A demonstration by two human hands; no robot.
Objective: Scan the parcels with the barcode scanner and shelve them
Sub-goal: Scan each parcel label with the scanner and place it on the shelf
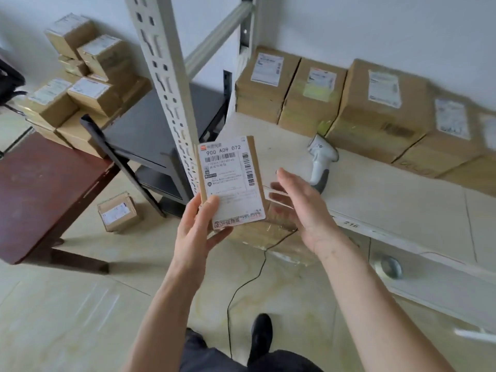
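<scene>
Left hand grips the labelled parcel by its lower corner, held upright; right hand hovers just beside it, fingers relaxed, barcode scanner lying on the shelf beyond

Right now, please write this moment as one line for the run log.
left hand: holds parcel, label up | right hand: open, beside parcel | barcode scanner: lying on shelf | scan: not started

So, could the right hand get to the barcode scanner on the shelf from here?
Probably yes. The right hand is open and holds nothing, and the barcode scanner lies just beyond it on the shelf, with nothing between them.
</scene>
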